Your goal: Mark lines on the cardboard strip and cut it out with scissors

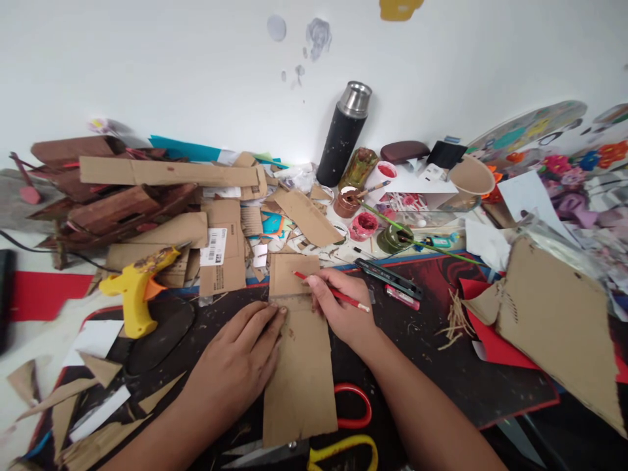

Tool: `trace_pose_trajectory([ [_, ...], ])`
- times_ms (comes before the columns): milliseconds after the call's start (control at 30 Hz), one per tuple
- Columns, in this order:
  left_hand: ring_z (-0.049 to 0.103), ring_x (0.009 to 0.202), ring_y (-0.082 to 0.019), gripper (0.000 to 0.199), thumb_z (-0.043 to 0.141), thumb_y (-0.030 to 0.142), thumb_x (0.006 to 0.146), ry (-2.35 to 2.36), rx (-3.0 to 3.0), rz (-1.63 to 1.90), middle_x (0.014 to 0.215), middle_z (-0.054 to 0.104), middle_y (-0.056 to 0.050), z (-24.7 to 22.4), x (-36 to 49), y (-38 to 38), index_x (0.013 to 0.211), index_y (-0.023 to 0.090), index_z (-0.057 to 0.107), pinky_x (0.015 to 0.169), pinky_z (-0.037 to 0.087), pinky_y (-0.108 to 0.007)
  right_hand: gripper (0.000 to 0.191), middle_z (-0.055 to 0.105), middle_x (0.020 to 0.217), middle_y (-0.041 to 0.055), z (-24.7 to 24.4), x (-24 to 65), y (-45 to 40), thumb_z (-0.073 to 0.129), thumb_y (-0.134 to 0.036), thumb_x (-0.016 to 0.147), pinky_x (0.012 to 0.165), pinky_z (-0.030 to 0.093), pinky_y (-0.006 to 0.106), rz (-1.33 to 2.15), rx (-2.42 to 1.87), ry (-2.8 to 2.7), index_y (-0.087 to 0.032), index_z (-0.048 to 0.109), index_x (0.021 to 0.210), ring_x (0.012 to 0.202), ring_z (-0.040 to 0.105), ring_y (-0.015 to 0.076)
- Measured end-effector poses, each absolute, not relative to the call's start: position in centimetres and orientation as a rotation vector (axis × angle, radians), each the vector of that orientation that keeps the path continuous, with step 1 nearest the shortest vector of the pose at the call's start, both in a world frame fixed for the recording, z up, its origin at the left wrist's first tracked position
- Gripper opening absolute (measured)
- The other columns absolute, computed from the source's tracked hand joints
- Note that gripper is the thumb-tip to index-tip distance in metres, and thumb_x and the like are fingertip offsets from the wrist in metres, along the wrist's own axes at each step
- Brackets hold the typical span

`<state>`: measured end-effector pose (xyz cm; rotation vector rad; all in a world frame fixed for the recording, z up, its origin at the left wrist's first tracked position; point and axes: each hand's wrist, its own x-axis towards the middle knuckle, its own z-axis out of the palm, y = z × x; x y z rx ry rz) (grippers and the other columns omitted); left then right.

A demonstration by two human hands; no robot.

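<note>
We are apparently marking a long tan cardboard strip [304, 379], right hand [350, 320] pinching a slim red pencil [338, 294], left hand [240, 353] open-fingered at ten o'clock; the next stroke needs steadiness.

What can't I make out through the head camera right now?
In the head view:
Red handle: left part hidden under the cardboard strip.
Yellow scissors handle: bottom cut off by the lower edge.
White label: small print too small to read.
Strip's left edge: partly covered by the left hand.
</note>
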<state>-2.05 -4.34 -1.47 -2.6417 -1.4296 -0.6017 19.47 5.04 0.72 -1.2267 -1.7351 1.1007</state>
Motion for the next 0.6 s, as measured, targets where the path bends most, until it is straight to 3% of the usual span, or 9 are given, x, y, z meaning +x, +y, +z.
trace_pose_trajectory([
  [367, 0.067, 0.124, -0.032, 0.038, 0.05, 0.019, 0.11, -1.431, -2.623, -0.619, 0.126, 0.078, -0.015, -1.42, -2.02, -4.24, 0.134, 0.006, 0.076, 0.109, 0.058, -0.043, 0.043, 0.062, 0.054, -0.003, 1.21, 19.2, 4.58, 0.06, -0.046, 0.111, 0.055, 0.047, 0.025, 1.12, -1.1, -1.752, -0.019, 0.074, 0.081, 0.048, 0.059, 0.0124],
  [600, 0.068, 0.121, -0.031, 0.04, 0.046, 0.019, 0.112, -1.433, -2.605, -0.625, 0.123, 0.079, -0.015, -1.07, -1.79, -4.15, 0.131, 0.004, 0.077, 0.108, 0.058, -0.042, 0.05, 0.063, 0.053, -0.0022, 0.99, 19.16, 4.52, 0.058, -0.054, 0.112, 0.055, 0.048, 0.026, 1.162, -1.114, -1.728, -0.02, 0.075, 0.08, 0.046, 0.059, 0.0134],
])
